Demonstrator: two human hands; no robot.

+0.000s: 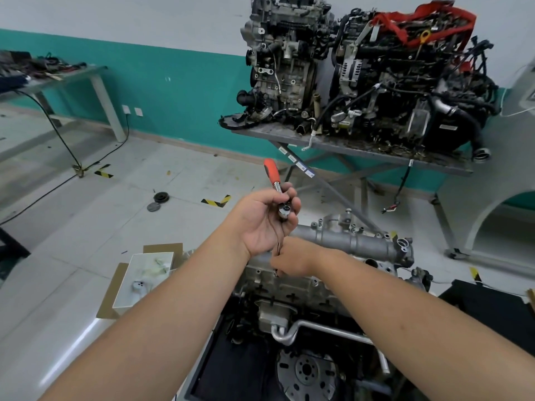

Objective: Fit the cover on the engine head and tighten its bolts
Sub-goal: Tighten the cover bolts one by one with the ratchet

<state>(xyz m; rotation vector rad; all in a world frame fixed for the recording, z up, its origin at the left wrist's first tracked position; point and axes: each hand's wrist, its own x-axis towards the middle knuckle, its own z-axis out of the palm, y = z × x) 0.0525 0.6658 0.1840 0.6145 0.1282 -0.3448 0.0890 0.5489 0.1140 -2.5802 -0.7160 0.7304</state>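
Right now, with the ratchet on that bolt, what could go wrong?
1. The left hand grips the ratchet at its head, not the red handle, so leverage may be poor.
2. The right hand pinches the long extension low down; if it tilts, the socket may slip off the bolt.

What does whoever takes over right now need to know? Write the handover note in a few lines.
Left hand: grips the head of the ratchet, red handle pointing up and away.
Right hand: fingers curled round the lower end of the extension bar, steadying it at the near edge of the cover.
The cover sits on the engine head, on the engine in front of the person.
Done: cover looks in place, tool lined up at one bolt position.
Left: tighten this bolt, then the others. How tight any bolt is cannot be told from this view.
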